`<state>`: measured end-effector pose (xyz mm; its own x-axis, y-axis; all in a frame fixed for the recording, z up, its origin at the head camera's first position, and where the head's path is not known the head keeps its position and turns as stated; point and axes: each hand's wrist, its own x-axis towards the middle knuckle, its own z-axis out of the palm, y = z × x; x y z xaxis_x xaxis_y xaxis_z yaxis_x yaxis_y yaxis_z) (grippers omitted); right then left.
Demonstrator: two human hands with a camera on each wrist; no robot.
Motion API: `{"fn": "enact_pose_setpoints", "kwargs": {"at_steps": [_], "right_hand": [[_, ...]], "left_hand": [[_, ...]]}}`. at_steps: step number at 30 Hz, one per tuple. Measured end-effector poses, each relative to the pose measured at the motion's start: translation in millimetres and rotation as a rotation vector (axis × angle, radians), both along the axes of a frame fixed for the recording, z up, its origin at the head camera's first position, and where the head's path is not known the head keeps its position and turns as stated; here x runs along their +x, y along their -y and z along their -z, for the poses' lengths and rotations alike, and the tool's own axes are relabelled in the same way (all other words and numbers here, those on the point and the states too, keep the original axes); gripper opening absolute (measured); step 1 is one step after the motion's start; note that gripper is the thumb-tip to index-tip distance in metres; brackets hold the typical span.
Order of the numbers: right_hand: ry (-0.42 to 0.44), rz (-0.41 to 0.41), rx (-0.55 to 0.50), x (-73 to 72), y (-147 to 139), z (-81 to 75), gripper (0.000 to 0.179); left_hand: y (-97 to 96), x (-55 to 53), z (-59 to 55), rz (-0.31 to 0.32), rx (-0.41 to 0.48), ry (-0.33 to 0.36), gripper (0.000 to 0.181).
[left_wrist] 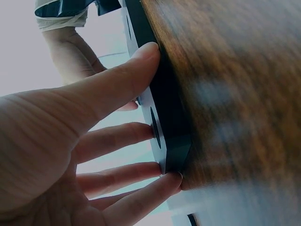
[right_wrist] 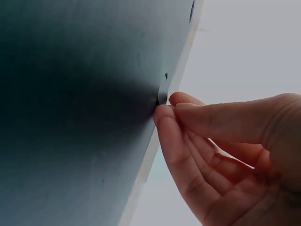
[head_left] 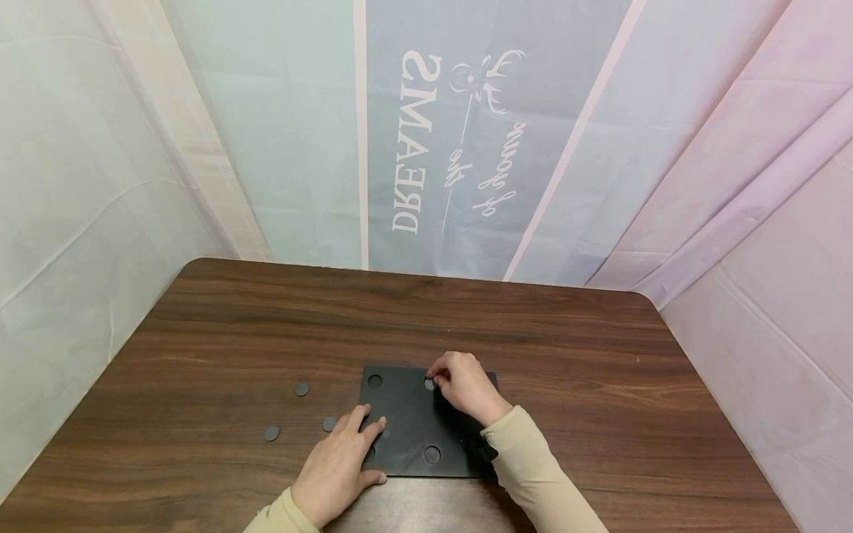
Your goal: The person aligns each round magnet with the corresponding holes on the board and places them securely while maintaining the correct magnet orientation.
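A flat black board [head_left: 409, 418] with round recesses lies on the table. At its far edge, my right hand [head_left: 469, 386] pinches a small grey disc [head_left: 429, 384] between thumb and fingertips, right at a recess. The right wrist view has the disc's thin edge [right_wrist: 162, 96] tilted at the board's surface, partly covered by the fingers. My left hand [head_left: 336, 463] rests on the board's near left corner with fingers spread. In the left wrist view its thumb [left_wrist: 141, 59] presses the board's side edge while fingertips touch the top beside a recess [left_wrist: 155, 128].
Three loose grey discs lie left of the board: one farther back [head_left: 303, 389], one at far left [head_left: 271, 433], and one close to the left fingers [head_left: 329, 424]. Recesses show at the board's far left [head_left: 375, 381] and near middle [head_left: 432, 454]. Curtains surround the wooden table [head_left: 566, 333].
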<state>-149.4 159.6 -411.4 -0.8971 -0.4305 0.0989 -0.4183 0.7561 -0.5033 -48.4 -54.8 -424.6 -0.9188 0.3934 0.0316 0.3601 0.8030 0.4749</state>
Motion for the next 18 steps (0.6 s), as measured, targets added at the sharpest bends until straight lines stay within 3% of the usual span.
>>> {"fn": "enact_pose_setpoints", "kwargs": {"at_steps": [9, 18], "right_hand": [[-0.01, -0.009, -0.001, 2.2, -2.0, 0.0, 0.015], [0.035, -0.017, -0.023, 10.3, -7.5, -1.4, 0.013]], "left_hand": [[0.3, -0.1, 0.2, 0.005, -0.001, 0.001, 0.066], [0.2, 0.0, -0.3, 0.005, -0.004, 0.004, 0.066]]}}
